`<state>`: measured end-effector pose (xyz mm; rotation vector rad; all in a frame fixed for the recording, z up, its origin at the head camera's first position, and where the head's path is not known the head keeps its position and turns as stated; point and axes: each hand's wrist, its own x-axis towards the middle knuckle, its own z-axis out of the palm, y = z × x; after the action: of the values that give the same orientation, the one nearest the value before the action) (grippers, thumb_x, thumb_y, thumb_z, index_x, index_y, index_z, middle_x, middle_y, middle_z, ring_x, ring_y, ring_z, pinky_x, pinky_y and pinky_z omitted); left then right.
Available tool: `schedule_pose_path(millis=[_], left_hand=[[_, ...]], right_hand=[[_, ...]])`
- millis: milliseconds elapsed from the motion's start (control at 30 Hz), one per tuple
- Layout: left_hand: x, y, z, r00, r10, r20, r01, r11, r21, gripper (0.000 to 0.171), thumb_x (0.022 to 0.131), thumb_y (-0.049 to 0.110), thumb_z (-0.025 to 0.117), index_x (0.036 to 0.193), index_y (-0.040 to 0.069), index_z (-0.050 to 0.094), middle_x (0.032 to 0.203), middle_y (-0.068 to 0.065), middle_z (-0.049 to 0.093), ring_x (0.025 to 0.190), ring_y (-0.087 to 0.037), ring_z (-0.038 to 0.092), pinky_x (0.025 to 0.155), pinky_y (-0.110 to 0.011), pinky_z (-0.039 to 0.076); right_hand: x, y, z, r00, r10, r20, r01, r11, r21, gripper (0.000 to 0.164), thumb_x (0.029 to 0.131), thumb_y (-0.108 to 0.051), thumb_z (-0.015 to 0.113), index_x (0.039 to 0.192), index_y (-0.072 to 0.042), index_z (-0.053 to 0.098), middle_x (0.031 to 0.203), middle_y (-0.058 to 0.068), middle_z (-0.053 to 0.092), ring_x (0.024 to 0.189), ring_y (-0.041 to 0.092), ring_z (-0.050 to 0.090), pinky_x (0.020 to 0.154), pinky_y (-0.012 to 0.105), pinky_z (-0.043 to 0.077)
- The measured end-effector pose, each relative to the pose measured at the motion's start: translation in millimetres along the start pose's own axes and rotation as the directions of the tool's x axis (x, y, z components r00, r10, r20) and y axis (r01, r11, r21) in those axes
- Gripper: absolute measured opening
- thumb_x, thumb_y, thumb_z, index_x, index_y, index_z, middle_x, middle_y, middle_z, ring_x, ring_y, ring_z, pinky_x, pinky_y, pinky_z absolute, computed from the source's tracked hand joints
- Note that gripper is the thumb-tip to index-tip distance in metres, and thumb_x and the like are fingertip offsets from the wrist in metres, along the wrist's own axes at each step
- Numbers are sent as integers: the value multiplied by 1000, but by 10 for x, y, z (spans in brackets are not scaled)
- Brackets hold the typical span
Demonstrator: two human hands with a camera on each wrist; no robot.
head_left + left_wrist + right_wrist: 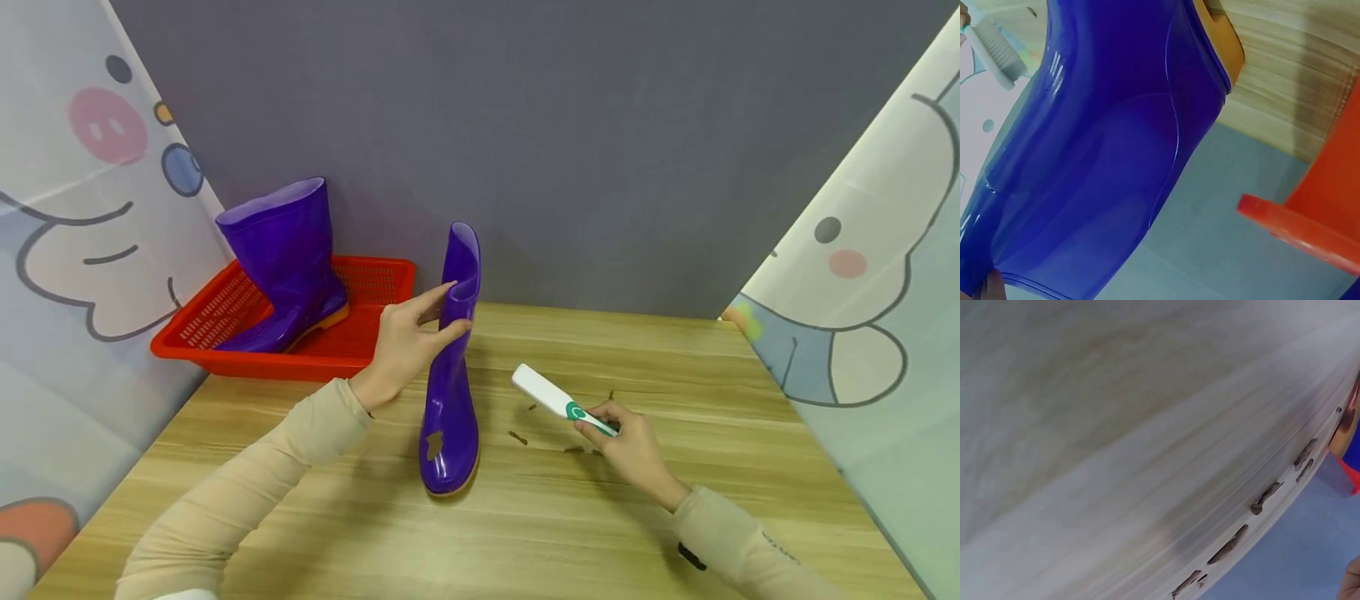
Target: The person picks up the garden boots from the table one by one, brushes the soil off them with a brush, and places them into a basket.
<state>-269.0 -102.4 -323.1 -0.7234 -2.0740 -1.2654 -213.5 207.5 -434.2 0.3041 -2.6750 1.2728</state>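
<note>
A purple rain boot (452,400) stands upright on the wooden table, toe toward me, with a brown patch (434,445) on its toe. My left hand (405,342) pinches the boot's shaft near the top, which folds inward there. In the left wrist view the boot's shaft (1110,137) fills the middle. My right hand (630,450) grips a white and green scrubbing brush (543,390) by its handle, to the right of the boot and apart from it. Its pale bristles (1002,47) show in the left wrist view.
A second purple boot (288,250) leans in a red plastic basket (247,362) at the back left. Several brown scraps (518,437) lie on the table (525,533) under the brush. A grey panel (525,150) stands behind, with cartoon-printed sheets on both sides.
</note>
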Motion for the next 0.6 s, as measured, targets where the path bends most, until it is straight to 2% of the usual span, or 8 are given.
schedule_pose_path(millis=[100,300,367,467,600], left_hand=[[-8,18,5,1000,11,-13,-11,999,31,48,70,14,79,115,2,63,98,-15,69,81,-24,69,66,-35,57],[17,41,-9,999,-36,15,37,997,-70,42,73,8,76,112,-2,63,96,-19,68,84,-26,68,67,-28,56],[36,34,-35,998,-53,27,56,994,-95,41,73,6,76,111,-3,64,96,-19,68,85,-25,68,68,-26,55],[63,25,-86,996,-82,47,86,992,-92,39,72,5,76,109,-2,65,97,-18,69,86,-23,68,70,-24,55],[80,40,-130,987,-133,94,140,988,-68,39,72,8,77,108,-1,65,100,-15,68,87,-21,68,71,-24,55]], right_hand=[[-16,-33,10,1000,-17,-2,17,1000,9,22,78,-20,73,92,-4,67,77,3,67,54,5,50,44,21,42],[-43,-144,26,996,-81,42,80,996,31,14,79,-19,73,88,-10,66,75,-2,64,51,4,46,42,20,40],[-38,-207,63,990,-128,63,126,992,32,14,79,-19,72,88,-11,66,74,-3,64,49,3,43,41,20,39],[-16,-338,172,967,-238,86,237,971,24,15,79,-19,72,88,-9,66,72,-2,65,46,-1,41,39,18,38],[14,-525,370,921,-370,122,372,928,2,15,78,-17,73,88,-7,67,73,0,67,45,-6,39,38,15,38]])
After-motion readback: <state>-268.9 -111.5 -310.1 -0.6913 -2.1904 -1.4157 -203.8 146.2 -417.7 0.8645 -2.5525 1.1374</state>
